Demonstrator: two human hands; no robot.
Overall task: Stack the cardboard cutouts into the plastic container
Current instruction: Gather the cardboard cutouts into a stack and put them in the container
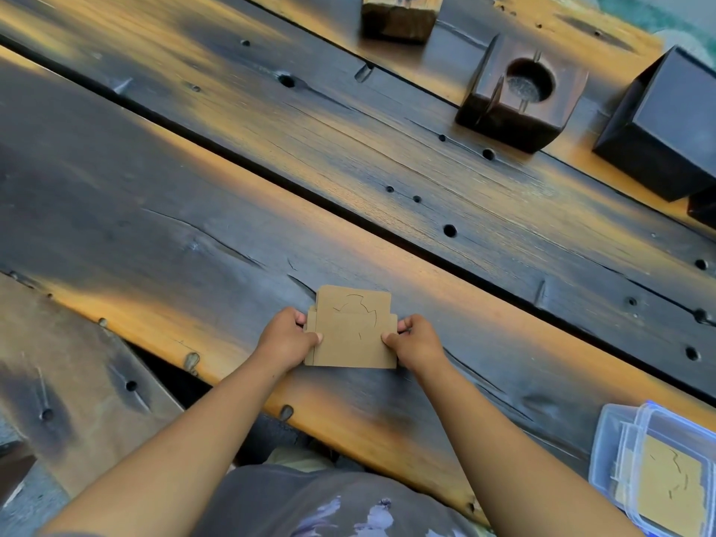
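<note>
Left hand [286, 339] and right hand [418, 341] pinch a cardboard cutout [352, 335] by its side edges. Next, presumably, carry it to the plastic container [608, 451] at right, which already holds one.

Around the plastic container [658, 467], at the near right edge of the table [193, 234], bare planks are seen on its left and far sides. Well beyond it, the far right is blocked by a holed wooden block [519, 98] and a dark box [666, 125].
</note>
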